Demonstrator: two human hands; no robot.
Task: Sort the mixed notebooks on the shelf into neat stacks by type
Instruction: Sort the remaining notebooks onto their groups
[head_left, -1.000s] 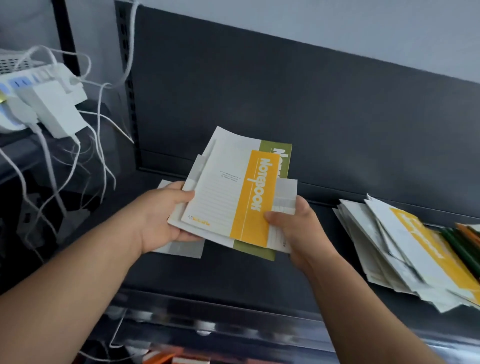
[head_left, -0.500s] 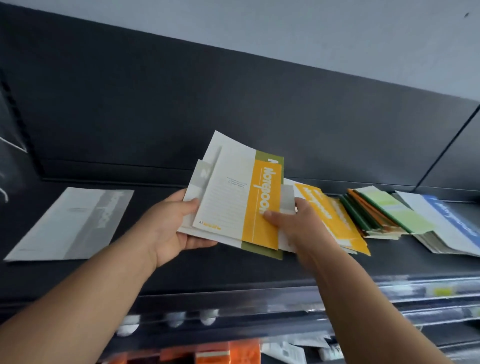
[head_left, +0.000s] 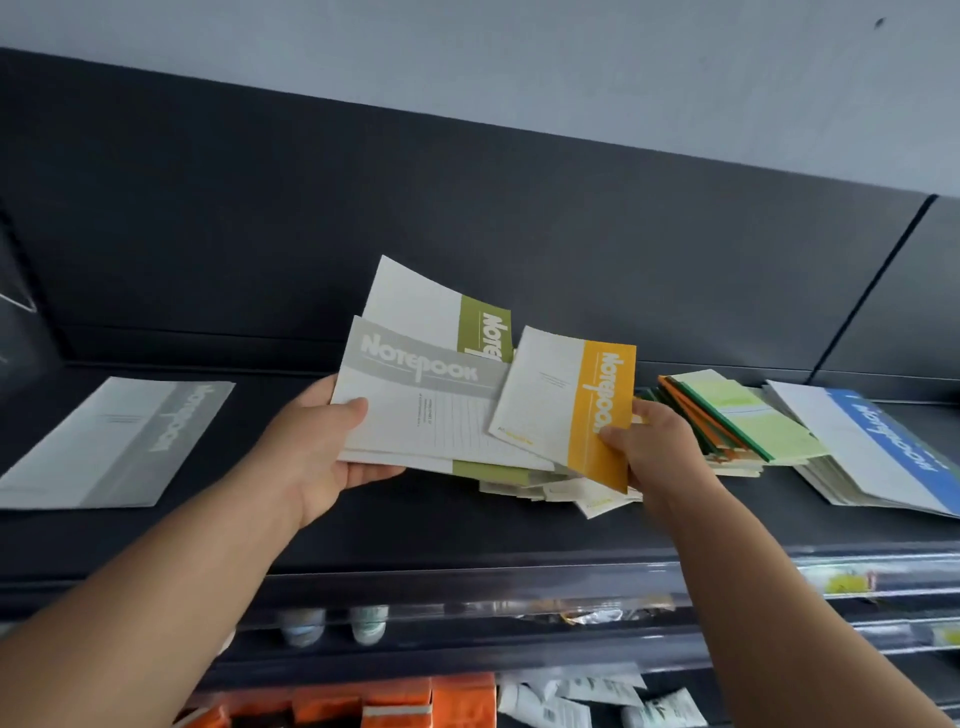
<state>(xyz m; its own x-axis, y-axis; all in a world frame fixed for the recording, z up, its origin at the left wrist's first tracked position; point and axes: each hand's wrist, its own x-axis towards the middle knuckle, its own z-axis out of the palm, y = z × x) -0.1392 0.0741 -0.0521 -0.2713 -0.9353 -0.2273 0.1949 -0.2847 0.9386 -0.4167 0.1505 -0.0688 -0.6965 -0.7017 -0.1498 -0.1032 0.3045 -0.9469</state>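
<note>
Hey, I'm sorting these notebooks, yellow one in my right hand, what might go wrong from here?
The right hand pinches the yellow notebook by one edge only, so it may slip onto the untidy pile below. The left hand holds the grey notebook and green notebook fanned loosely; they might slide apart.

The shelf (head_left: 467, 535) and its back panel (head_left: 519, 208) look like painted metal, dark and matt. The grey notebook (head_left: 431, 415), the yellow notebook (head_left: 566, 400) and the green notebook (head_left: 480, 322) have thin paper covers, smooth and bending a little, with flat, matt coloured bands. The lone notebook (head_left: 119, 441) lying at the left shows a faint sheen. The blue notebook (head_left: 883, 452) is the same smooth paper. A clear plastic strip (head_left: 857, 571) along the shelf's front edge is glossy and catches light. The wall (head_left: 519, 62) above is pale matt paint.
</note>
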